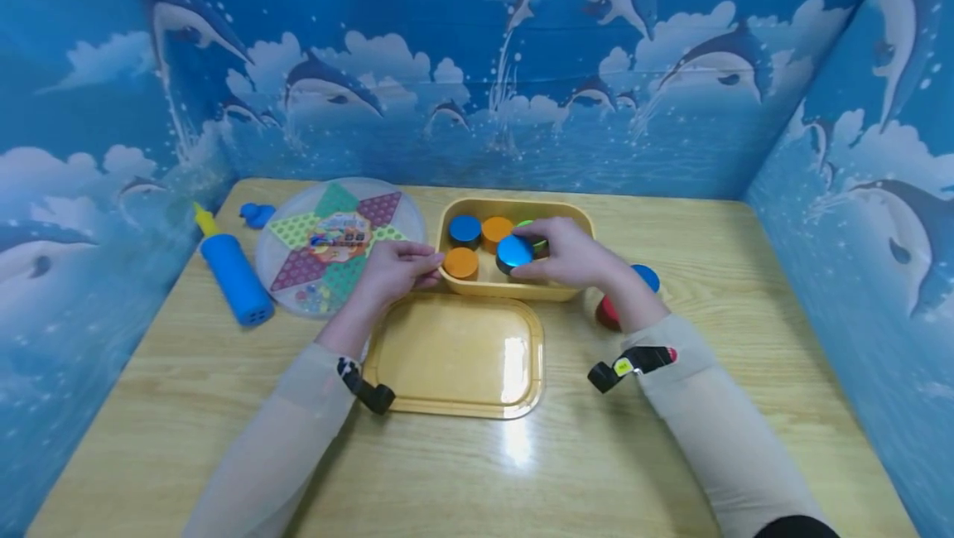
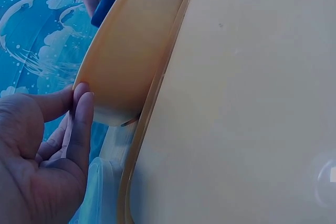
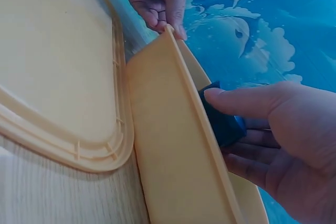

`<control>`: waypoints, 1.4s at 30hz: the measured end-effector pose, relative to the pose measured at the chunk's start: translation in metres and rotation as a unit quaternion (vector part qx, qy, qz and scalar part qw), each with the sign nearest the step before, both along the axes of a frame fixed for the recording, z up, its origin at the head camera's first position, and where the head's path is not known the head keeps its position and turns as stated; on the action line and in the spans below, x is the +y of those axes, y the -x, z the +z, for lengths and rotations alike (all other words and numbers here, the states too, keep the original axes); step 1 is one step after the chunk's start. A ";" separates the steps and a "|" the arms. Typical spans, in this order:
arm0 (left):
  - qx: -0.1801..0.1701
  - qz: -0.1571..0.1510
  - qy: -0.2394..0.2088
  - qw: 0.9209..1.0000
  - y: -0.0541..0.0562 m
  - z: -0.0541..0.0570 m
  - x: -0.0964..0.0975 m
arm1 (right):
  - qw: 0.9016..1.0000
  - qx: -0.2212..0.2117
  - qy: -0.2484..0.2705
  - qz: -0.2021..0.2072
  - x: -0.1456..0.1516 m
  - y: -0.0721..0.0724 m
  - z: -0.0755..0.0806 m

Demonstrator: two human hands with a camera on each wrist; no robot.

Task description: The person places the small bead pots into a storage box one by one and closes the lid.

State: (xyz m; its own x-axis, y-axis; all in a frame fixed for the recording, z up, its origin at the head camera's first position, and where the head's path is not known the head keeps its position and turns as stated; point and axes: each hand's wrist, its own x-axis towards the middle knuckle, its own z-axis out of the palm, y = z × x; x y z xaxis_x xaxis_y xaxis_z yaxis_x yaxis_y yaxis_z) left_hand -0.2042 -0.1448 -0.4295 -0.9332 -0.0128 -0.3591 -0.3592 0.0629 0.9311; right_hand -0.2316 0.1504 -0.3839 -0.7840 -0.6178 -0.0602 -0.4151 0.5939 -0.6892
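My left hand (image 1: 398,271) pinches the left rim of a yellow plastic box (image 1: 514,288) between thumb and fingers. Inside the box, my right hand (image 1: 564,253) grips a round piece with a shiny blue top and dark sides (image 1: 514,252); the right wrist view shows this dark blue piece (image 3: 224,124) between thumb and fingers at the box's wall. Also in the box are a blue-topped piece (image 1: 465,229), two orange pieces (image 1: 460,263) and a green one (image 1: 540,245), partly hidden behind the right hand. The box's yellow lid (image 1: 455,356) lies in front of it.
Left of the box lies a round Chinese checkers board (image 1: 339,240). Farther left are a blue pump with a yellow nozzle (image 1: 237,277) and a small blue duck (image 1: 257,214). A red piece (image 1: 609,312) and a blue one (image 1: 645,276) sit by the right forearm. Dolphin-print curtains (image 1: 477,141) enclose the table.
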 end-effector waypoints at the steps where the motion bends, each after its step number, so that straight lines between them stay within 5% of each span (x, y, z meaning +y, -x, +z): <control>1: 0.001 0.000 0.000 1.000 0.000 0.000 0.000 | 1.000 0.000 -0.005 0.000 -0.002 0.001 -0.001; 27: 0.000 -0.002 0.009 1.000 -0.002 0.000 -0.001 | 0.999 -0.004 -0.040 0.037 -0.029 0.017 -0.026; 42: 0.007 0.001 0.000 1.000 -0.002 -0.001 0.000 | 0.999 -0.043 0.020 0.001 -0.001 0.001 -0.009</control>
State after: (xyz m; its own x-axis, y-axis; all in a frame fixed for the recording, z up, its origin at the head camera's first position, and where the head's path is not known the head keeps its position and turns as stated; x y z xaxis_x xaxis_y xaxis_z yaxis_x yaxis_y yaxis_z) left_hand -0.2023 -0.1444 -0.4308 -0.9382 -0.0152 -0.3456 -0.3459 0.0609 0.9363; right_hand -0.2321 0.1496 -0.3925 -0.7757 -0.6227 -0.1027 -0.3549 0.5650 -0.7449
